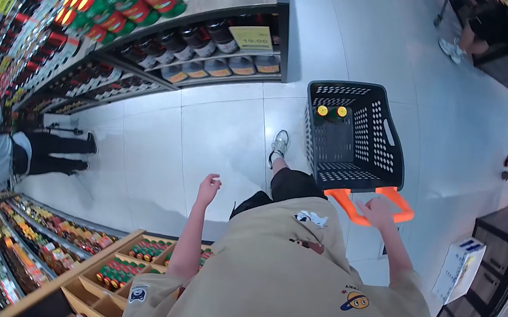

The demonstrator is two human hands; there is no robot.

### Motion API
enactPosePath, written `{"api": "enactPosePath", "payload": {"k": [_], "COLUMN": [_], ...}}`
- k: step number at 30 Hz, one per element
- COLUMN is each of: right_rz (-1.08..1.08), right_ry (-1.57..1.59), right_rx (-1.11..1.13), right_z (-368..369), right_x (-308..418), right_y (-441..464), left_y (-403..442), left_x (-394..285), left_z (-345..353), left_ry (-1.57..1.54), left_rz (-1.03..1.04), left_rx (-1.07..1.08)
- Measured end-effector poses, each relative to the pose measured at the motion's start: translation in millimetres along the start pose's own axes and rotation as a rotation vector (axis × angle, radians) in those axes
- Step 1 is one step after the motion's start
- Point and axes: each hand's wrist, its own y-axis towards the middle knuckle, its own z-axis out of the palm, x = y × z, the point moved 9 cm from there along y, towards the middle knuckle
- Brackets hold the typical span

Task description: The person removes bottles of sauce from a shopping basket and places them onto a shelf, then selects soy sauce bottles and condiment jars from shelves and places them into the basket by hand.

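Note:
My right hand (379,212) is closed on the orange handle (353,210) of a black rolling shopping basket (377,142). The basket stands on the floor in front of me, to the right. Inside it, at the far end, are two yellow-capped bottles (342,111); their bodies are dark and hard to make out. My left hand (209,189) hangs free above the floor on the left. Its fingers are loosely bent, with nothing visible in them.
Shelving (224,14) with red-labelled green jars and dark bottles stands ahead left, bearing a yellow price sign (252,38). A person (6,151) stands at far left. A wooden jar display (138,247) is close at left. Cabinets (483,277) and a white box (458,270) stand right.

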Motion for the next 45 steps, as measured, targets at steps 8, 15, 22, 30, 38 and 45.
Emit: {"api": "enactPosePath", "payload": {"k": [8,15,22,30,38,45], "right_rz": [-0.137,0.347,0.668,0.726,0.770,0.744], "right_ry": [0.386,0.583,0.626,0.747,0.912,1.012], "right_rx": [-0.105,-0.087,-0.078,-0.161,-0.558,-0.482], "right_z": [15,122,192,257,209,-33], "right_x": [63,14,-5,-36,-43,6], "right_y": [186,363,466,531,424,238], "left_y": [45,25,32,62,138,162], "left_x": [-9,0,-2,7,-105,-282], "left_z": [-47,-106,-154,-155,-62,100], "left_ry": [0.145,0.211,0.316,0.254,0.426,0.466], "left_rz": [-0.187,-0.471,-0.734,-0.833,-0.333,0.437], "left_rx": [0.194,0.286,0.256,0.142,0.235,0.462]}}
